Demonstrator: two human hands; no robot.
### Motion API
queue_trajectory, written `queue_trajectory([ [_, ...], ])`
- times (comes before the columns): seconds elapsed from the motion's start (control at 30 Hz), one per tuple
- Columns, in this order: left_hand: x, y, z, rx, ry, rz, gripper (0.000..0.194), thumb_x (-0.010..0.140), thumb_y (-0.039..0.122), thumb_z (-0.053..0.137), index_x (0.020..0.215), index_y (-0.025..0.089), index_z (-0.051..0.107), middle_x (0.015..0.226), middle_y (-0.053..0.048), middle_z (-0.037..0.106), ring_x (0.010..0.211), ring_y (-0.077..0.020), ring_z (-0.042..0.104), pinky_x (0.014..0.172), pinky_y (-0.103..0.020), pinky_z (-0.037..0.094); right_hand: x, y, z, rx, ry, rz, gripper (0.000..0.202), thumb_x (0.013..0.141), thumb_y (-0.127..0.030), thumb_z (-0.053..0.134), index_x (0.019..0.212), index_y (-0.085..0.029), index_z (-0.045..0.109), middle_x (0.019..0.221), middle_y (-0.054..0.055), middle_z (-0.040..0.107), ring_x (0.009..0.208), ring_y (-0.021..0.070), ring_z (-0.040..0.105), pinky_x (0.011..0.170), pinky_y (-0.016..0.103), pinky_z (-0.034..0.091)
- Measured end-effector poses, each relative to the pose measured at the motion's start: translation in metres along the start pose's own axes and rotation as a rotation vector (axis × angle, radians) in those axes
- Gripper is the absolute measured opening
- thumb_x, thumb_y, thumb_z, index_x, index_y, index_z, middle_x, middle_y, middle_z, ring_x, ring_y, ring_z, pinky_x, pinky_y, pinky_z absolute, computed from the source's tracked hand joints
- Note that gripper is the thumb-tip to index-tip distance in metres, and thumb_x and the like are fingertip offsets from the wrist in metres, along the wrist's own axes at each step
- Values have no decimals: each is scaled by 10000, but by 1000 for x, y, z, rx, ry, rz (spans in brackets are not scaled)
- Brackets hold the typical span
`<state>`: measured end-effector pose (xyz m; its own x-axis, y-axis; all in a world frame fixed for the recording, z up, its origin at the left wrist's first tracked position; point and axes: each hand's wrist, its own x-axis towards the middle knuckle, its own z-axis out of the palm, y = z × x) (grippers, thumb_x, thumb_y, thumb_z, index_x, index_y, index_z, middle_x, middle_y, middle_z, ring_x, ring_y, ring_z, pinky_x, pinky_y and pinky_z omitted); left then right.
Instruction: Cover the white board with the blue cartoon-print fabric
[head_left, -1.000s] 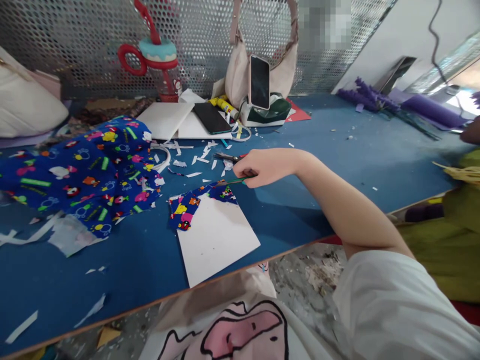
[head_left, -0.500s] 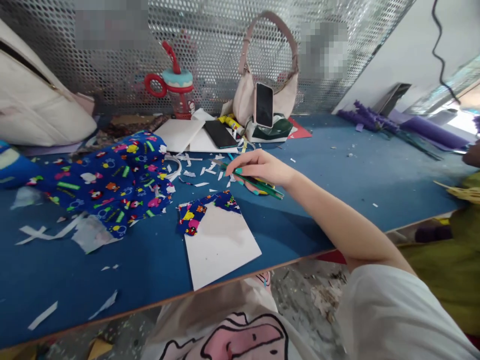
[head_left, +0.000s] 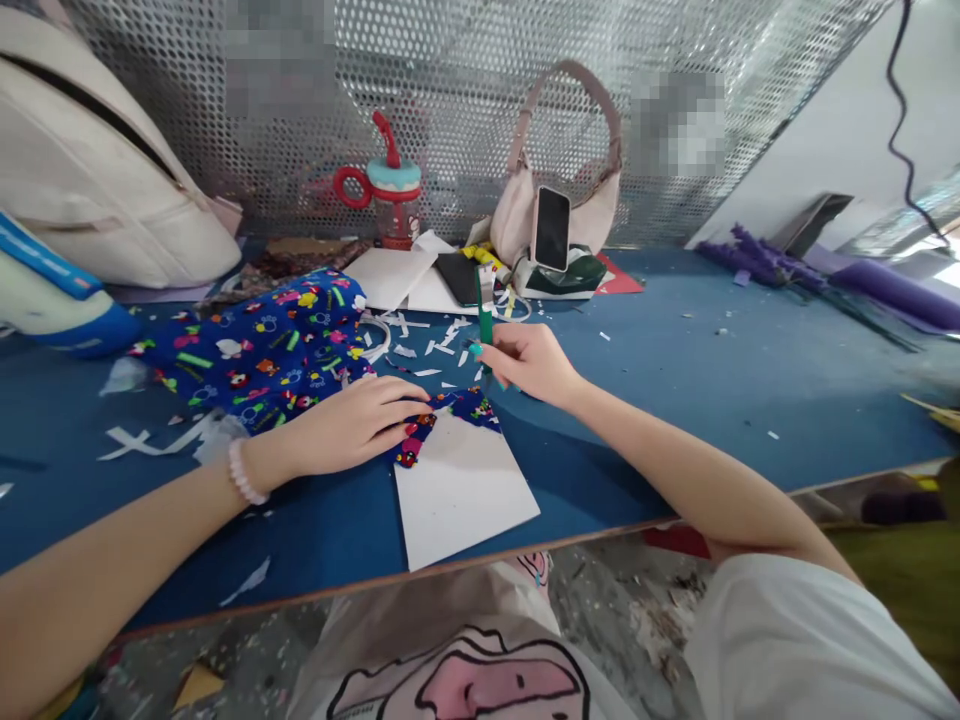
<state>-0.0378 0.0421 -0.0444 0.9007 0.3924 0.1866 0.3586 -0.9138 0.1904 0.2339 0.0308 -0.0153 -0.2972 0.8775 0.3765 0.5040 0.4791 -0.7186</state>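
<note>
My right hand is closed around a green utility knife, held upright above the far edge of a white board. The knife's pale end points up and away from me. My left hand lies flat, fingers stretched out, its fingertips on a strip of blue patterned fabric along the board's far edge. Beyond that hand lies a larger blue cloth with the same colourful animal print, partly covered by the hand.
White paper scraps litter the blue table. Toward the back stand a cup with a red straw, a phone and a pink handbag. A blue-and-white bottle and a pale backpack are at left; purple flowers lie at right.
My left hand has come in from the left onto the fabric strip. My right hand has turned the utility knife from lying slantwise to upright. The view has shifted slightly.
</note>
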Motion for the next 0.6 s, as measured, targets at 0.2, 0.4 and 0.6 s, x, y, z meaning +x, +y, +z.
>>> queue_trajectory([
  [0.2, 1, -4, 2, 56, 5, 10, 330, 995, 245, 402, 1249, 205, 608, 1310, -93, 629, 1201, -231, 565, 1032, -435, 406, -1, -2, 2, 81, -102, 52, 186, 789, -350, 575, 715, -206, 485, 475, -69, 472, 415, 85, 430, 444, 232, 323],
  [0.4, 0, 32, -23, -361, 217, -46, 314, 1004, 300, 369, 856, 203, 628, 1030, -61, 730, 1003, -202, 642, 971, -412, 445, -3, 2, 6, -1, -90, -71, 188, 789, -313, 565, 719, -224, 416, 556, -64, 469, 477, 97, 439, 502, 249, 344],
  [0.6, 5, 126, -41, -824, -17, 32, 643, 1023, 343, 28, 965, 275, 665, 976, -44, 744, 852, -174, 708, 746, -321, 544, 0, 7, 9, -45, -77, -162, 135, 784, -256, 544, 725, -217, 428, 622, -50, 472, 554, 101, 409, 541, 241, 338],
])
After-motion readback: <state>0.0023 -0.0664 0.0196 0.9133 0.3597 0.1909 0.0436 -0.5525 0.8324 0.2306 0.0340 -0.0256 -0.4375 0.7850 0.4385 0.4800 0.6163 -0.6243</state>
